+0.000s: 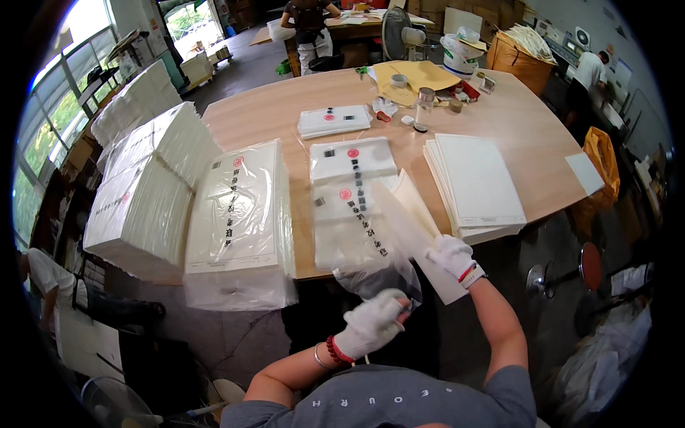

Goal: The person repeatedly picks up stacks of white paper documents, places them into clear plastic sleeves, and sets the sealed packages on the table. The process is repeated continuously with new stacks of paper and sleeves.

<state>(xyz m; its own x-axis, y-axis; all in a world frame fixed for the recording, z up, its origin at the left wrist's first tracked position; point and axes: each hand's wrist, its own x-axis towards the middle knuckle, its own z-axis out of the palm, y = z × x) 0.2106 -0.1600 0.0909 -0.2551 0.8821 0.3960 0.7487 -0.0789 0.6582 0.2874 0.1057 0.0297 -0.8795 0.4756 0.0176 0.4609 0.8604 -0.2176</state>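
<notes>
My right hand (454, 258), in a white glove, is closed on a small stack of cream paper sheets (407, 210), fanned and tilted at the table's near edge. My left hand (372, 322), gloved too, has its fingers curled at the loose mouth of a clear plastic bag (382, 277) that hangs over the edge; its fingertips are slightly blurred. This bag lies on a flat pile of printed clear bags (332, 221) with black lettering and a red mark. To the right of the sheets rests a stack of white paper (481, 182).
Filled, bagged paper packs (239, 200) lie left, beside taller wrapped stacks (146, 192). Folded bags (334, 123) lie farther back. A glass bottle (424, 110), tape roll (455, 105) and yellow paper (414, 75) occupy the far side. A round stool (590, 267) stands right. Other people work in the background.
</notes>
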